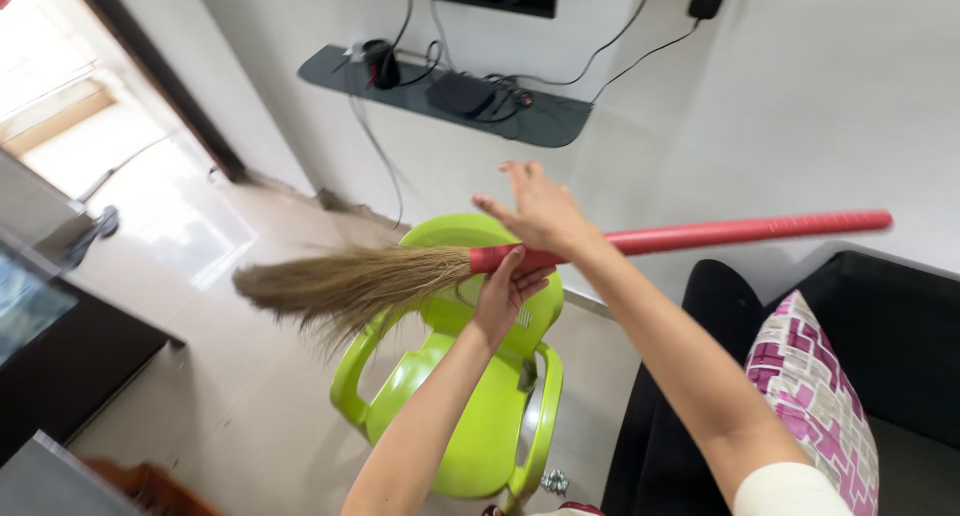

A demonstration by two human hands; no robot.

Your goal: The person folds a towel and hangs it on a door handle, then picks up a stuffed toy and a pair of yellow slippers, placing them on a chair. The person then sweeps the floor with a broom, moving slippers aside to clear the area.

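A patterned pink cushion (815,396) lies on the black sofa (900,326) at lower right. Above a lime-green plastic chair (480,416), the left hand (505,291) is clamped from below on the red broom (560,251) where handle meets bristles. The right hand (540,211) rests on top of the handle, fingers spread apart. The broom is held level, bristles pointing left, over the tiled floor (230,376).

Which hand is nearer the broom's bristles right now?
Left. The left hand grips the broom just behind the bristles; the right hand rests open slightly farther along.
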